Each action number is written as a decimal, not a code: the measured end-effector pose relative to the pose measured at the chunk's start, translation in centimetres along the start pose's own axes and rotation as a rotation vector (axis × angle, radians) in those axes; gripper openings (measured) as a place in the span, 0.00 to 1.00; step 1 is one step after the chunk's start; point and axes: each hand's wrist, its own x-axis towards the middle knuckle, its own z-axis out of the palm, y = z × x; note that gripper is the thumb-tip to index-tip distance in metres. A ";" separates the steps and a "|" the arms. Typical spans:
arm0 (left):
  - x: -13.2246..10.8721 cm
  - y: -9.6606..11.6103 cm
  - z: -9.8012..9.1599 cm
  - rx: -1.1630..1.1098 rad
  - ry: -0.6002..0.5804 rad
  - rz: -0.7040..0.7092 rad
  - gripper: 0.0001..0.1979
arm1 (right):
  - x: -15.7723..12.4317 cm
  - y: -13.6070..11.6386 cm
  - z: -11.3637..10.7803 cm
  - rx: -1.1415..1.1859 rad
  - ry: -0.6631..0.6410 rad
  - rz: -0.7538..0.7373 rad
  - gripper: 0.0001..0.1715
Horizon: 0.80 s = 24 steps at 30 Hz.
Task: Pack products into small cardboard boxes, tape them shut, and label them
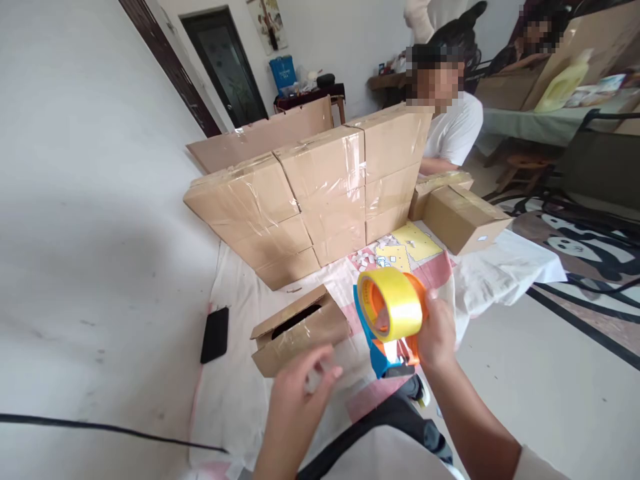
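My right hand (438,331) grips a tape dispenser (378,361), orange and blue, with a yellow roll of packing tape (404,308) on it. The dispenser is held up above the cloth-covered table. My left hand (303,381) is half curled, thumb and fingers apart, and I see nothing held in it. It hovers at the near side of a small cardboard box (300,340); whether it touches the box I cannot tell. A dark gap shows along the top of that box, between its flaps.
Taped cardboard boxes (334,193) form a wall across the table. More boxes (463,217) stand at the right. A black phone (215,335) lies at the left edge of the tablecloth (233,400). Behind the boxes is a person in a white shirt (463,130); another person is farther back.
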 end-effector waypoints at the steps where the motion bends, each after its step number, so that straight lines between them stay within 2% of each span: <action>1: 0.6 0.8 -0.8 -0.036 0.127 0.110 0.31 | -0.4 0.0 0.0 -0.010 -0.048 0.038 0.29; 2: 1.3 1.6 -1.4 -0.058 0.198 0.221 0.43 | -0.8 0.0 0.2 -0.008 -0.108 0.075 0.30; 3: 2.2 2.3 -1.7 -0.073 0.195 0.320 0.52 | -1.2 0.1 0.4 0.006 -0.172 0.109 0.30; 4: 3.1 2.8 -1.7 -0.100 0.131 0.395 0.56 | -1.7 0.0 0.8 0.022 -0.239 0.147 0.30; 6: 4.7 3.3 -1.1 -0.202 -0.066 0.472 0.54 | -2.6 0.0 1.4 0.044 -0.377 0.229 0.29; 8: 5.8 3.0 -0.3 -0.340 -0.200 0.477 0.52 | -3.4 0.0 1.8 0.055 -0.508 0.267 0.33; 11: 6.3 2.1 0.7 -0.477 -0.245 0.438 0.52 | -4.1 0.5 1.8 0.041 -0.638 0.246 0.40; 13: 5.9 1.5 1.3 -0.478 -0.210 0.407 0.52 | -4.1 1.1 1.6 -0.005 -0.620 0.224 0.35; 15: 5.1 1.1 2.1 -0.449 -0.102 0.353 0.49 | -3.4 1.6 1.4 -0.038 -0.546 0.188 0.31; 18: 3.0 0.6 3.9 -0.558 0.112 0.169 0.44 | -1.7 2.3 1.4 -0.021 -0.358 0.060 0.31; 19: 2.1 0.5 4.5 -0.618 0.139 0.084 0.42 | -1.1 2.4 1.5 -0.013 -0.285 0.014 0.30; 22: -0.3 0.4 5.8 -0.663 0.104 -0.130 0.30 | 0.4 2.7 2.1 0.003 -0.129 -0.058 0.30; 24: -1.1 0.4 6.0 -0.595 0.109 -0.189 0.21 | 0.8 2.8 2.5 0.020 -0.124 -0.032 0.32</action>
